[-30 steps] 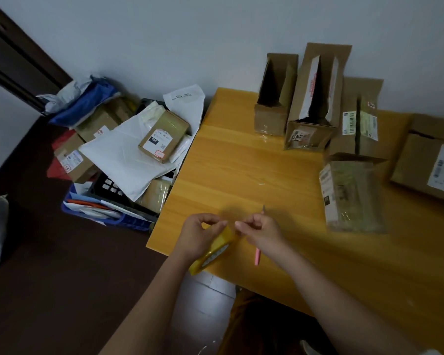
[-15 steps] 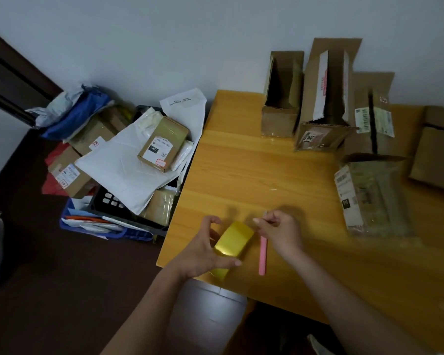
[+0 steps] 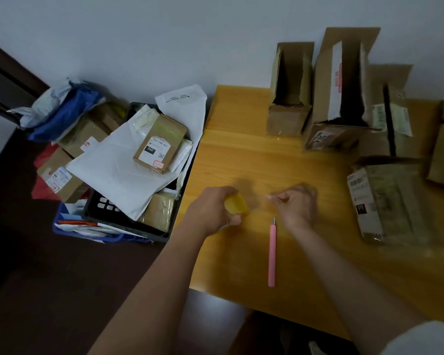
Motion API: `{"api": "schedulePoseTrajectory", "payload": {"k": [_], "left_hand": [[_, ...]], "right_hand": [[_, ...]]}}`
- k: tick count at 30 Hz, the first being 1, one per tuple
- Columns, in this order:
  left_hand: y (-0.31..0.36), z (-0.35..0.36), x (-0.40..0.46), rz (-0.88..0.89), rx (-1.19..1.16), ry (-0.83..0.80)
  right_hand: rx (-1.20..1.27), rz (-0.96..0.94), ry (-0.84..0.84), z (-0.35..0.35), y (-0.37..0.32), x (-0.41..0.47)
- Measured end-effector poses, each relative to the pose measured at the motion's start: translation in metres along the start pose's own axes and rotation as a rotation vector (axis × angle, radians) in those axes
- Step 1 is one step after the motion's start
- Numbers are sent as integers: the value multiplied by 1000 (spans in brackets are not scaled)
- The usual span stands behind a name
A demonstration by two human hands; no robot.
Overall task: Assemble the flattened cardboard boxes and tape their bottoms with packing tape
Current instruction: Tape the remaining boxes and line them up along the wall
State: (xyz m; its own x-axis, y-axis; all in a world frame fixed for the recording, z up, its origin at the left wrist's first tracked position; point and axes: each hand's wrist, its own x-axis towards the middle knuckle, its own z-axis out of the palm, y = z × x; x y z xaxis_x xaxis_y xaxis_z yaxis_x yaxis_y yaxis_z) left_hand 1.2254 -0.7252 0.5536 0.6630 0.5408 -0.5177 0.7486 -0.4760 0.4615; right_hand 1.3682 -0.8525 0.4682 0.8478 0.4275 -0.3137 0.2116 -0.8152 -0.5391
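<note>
Pink cutter (image 3: 272, 252) now lies dropped beside the yellow tape roll (image 3: 237, 204) the left hand (image 3: 210, 213) grips, right hand (image 3: 296, 207) pinching out its free end for taping.

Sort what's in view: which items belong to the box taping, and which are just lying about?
Job: tape roll in left hand; right hand; pink cutter; opened boxes on table.
Lying about: floor crates of mailers and parcels.

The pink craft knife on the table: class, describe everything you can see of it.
The pink craft knife is a slim, pen-like tool, seemingly plastic, with a short metallic tip at its far end. It lies flat on the wooden table, pointing away from the person, between their forearms. Neither hand touches it.
</note>
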Motion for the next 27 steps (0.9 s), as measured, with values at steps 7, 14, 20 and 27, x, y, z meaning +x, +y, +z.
{"api": "schedulePoseTrajectory", "payload": {"k": [7, 14, 20, 27], "left_hand": [[19, 11, 9, 37, 150, 57], [23, 10, 12, 31, 209, 26], [39, 16, 15, 28, 459, 83], [106, 59, 3, 221, 291, 106]], "right_hand": [[-112, 104, 3, 22, 3, 16], [-163, 173, -83, 11, -5, 34], [139, -71, -36, -40, 5, 15], [344, -243, 216, -147, 53, -11]]}}
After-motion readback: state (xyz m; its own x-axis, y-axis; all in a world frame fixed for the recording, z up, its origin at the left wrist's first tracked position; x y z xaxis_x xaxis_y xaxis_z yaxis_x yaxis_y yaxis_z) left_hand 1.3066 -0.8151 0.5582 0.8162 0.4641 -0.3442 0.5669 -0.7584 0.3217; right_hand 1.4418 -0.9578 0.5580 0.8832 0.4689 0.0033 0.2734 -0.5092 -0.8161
